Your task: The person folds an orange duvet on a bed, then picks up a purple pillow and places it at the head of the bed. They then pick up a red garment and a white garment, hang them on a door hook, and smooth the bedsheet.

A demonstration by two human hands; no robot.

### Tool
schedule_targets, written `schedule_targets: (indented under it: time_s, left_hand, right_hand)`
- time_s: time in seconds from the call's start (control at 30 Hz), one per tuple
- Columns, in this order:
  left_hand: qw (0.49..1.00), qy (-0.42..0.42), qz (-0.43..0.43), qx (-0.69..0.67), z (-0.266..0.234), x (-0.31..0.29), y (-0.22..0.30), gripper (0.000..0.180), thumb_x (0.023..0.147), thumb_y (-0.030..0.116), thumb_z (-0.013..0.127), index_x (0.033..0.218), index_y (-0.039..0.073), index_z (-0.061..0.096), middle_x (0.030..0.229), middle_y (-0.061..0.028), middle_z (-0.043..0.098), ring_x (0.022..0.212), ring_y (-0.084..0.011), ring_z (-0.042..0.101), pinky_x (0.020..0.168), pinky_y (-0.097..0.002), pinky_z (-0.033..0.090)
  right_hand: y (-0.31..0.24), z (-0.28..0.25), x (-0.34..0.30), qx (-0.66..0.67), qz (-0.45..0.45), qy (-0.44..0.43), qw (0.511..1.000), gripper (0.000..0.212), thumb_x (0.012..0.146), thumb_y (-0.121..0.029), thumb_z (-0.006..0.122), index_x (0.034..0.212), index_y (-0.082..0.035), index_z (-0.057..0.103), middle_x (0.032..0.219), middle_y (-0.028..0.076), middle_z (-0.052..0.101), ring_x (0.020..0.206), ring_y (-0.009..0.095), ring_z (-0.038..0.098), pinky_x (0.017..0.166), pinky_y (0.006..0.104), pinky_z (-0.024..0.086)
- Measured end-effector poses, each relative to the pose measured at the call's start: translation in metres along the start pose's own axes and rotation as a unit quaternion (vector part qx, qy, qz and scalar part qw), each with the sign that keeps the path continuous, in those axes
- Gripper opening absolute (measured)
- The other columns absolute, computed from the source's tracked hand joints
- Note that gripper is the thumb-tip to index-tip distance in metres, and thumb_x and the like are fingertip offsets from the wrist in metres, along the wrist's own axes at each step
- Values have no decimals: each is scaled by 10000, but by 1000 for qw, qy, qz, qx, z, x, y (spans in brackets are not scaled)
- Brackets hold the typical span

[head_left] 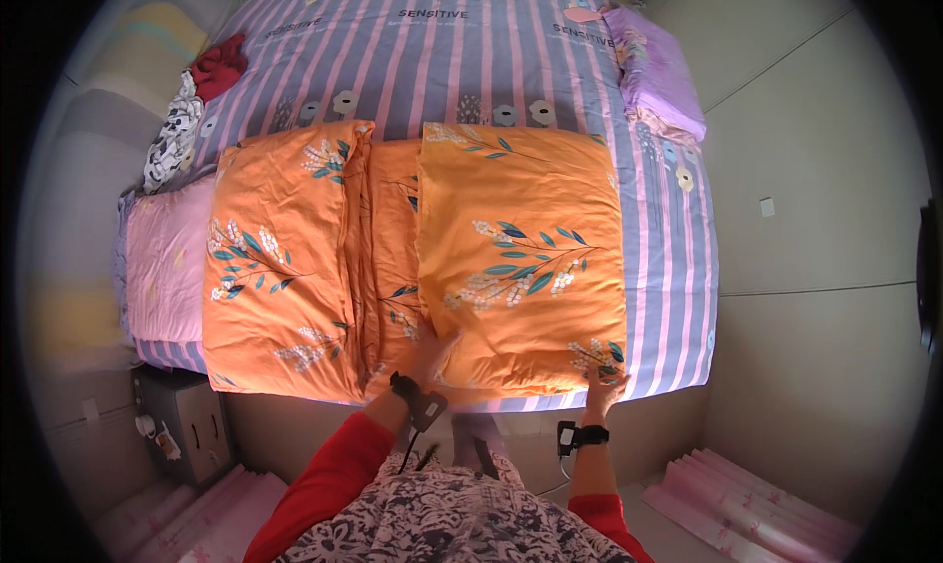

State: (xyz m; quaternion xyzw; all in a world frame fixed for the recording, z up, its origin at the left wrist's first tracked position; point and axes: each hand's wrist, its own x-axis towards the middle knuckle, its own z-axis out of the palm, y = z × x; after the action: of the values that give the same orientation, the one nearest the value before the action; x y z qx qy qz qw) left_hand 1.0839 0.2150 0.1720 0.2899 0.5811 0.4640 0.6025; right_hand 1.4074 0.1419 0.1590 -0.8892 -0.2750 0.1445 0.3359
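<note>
An orange quilt (530,195) with white blossoms and green leaves lies across the near part of the bed. Its left and right parts are folded over toward the middle, leaving a lower strip of orange cloth (393,219) showing between them. My left hand (424,359) is smeared by motion at the near end of that strip, beside the right fold's inner edge; its fingers cannot be made out. At the quilt's near right corner is my right hand (604,392), closed on the edge, with some fingers hidden by the cloth.
The bed wears a grey-and-pink striped sheet (393,62). A purple pillow (663,77) lies far right, a pink pillow (167,258) at the left. Red cloth (218,67) and a black-and-white cloth (177,131) sit at the left edge. A grey bedside cabinet (196,425) stands near left.
</note>
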Motion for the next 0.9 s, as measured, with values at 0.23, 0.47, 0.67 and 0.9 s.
schedule_targets:
  time_s: [0.23, 0.47, 0.67, 0.9]
  left_hand:
    - [899, -129, -311, 281, -46, 21, -45, 601, 754, 111, 606, 1296, -19, 384, 1172, -132, 537, 1055, -185, 523, 877, -304, 433]
    - [972, -66, -164, -156, -9, 35, -3, 367, 838, 197, 604, 1136, -10, 547, 927, -48, 634, 811, -144, 595, 725, -290, 477]
    - [996, -3, -56, 63, 24, 44, 88, 297, 843, 175, 616, 1071, -10, 567, 893, -32, 619, 784, -100, 569, 653, -271, 471]
    - [992, 85, 74, 58, -56, 27, 27, 414, 853, 243, 611, 1148, -30, 512, 998, -141, 630, 895, -201, 605, 728, -311, 482]
  right_hand:
    - [66, 5, 52, 297, 413, -268, 818, 361, 780, -412, 661, 1009, -170, 523, 942, -3, 469, 843, 190, 478, 779, 644, 379]
    - [55, 13, 52, 349, 432, -301, 775, 273, 799, -396, 661, 885, -148, 586, 766, 3, 580, 707, 199, 565, 797, 564, 446]
    - [2, -11, 25, 493, 358, -318, 726, 296, 883, -164, 549, 1139, -17, 529, 1044, 115, 622, 952, 270, 610, 785, 411, 521]
    - [18, 14, -20, 412, 394, -266, 778, 121, 792, -112, 665, 841, -85, 558, 701, 9, 553, 563, 130, 543, 459, 273, 429]
